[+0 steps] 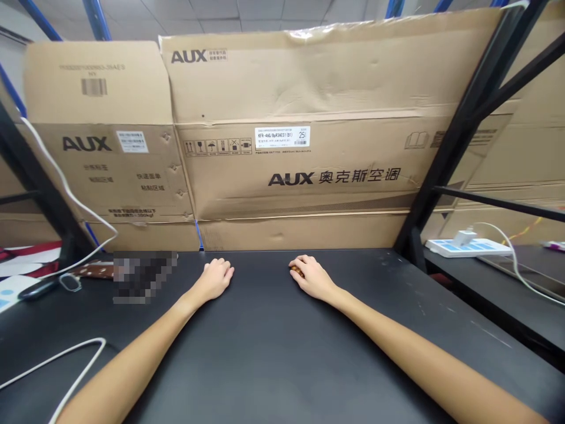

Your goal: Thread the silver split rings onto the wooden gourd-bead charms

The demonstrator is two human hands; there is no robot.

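My left hand (215, 280) lies palm down on the black tabletop (282, 353) near its far edge, with its fingers slightly apart and nothing in them. My right hand (312, 277) rests a short way to the right, its fingers curled over a small brown mottled object (297, 271). Most of that object is hidden under the fingertips, so its exact kind cannot be told. Both forearms reach forward from the bottom corners of the view.
Flattened AUX cardboard cartons (291, 135) stand along the table's far edge. At the left lie a pixelated blurred patch (143, 277), a brown patterned item (92, 271) and a white cable (57, 359). A black shelf upright (441, 165) and a white power strip (468, 246) are at the right.
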